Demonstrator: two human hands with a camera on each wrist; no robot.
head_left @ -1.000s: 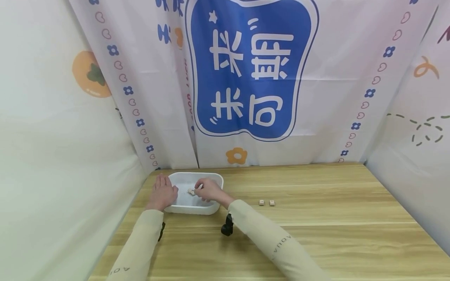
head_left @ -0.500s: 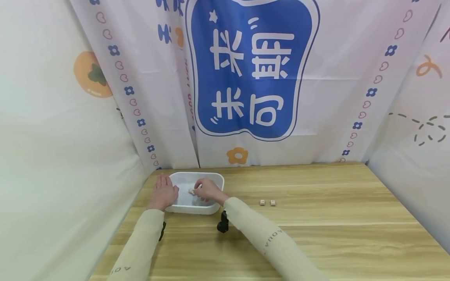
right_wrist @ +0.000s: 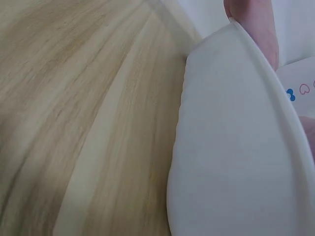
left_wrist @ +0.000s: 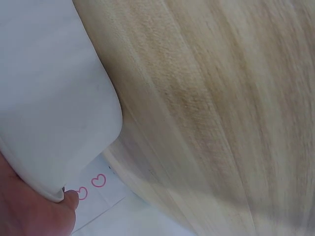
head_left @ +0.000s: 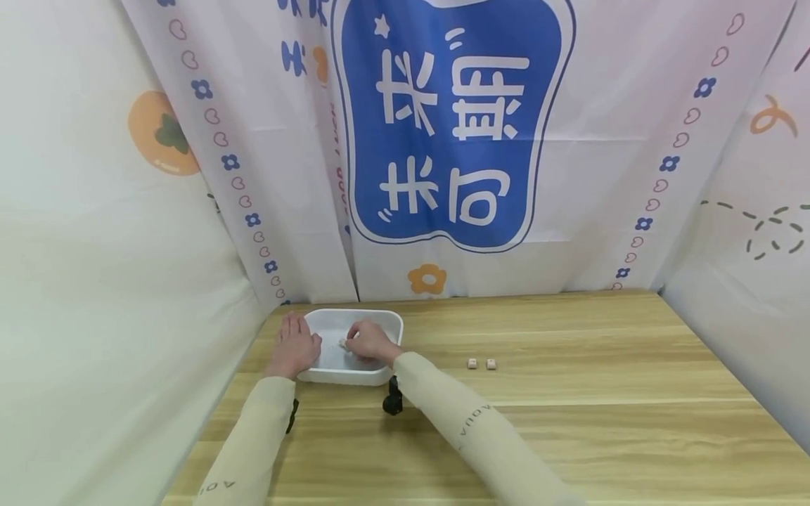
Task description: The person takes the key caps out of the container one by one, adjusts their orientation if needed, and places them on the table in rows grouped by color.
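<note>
The right hand (head_left: 370, 341) has a narrow grip, a small pale piece (head_left: 343, 344) at its tip inside the white tub (head_left: 338, 377); whether pinched, one cannot tell. Left of the grip, the left hand (head_left: 294, 348) rests on the rim. Handling the piece seems underway, next needing a sure pinch.

- L hand (head_left: 294, 349) lay w/ fingers straight, pointing fwd, thumb out to R.
- R hand (head_left: 370, 341) had fingers curled, tips twd L hand.
- L arm (head_left: 243, 443) reached fwd; R arm (head_left: 471, 425) slanted across to L.
</note>
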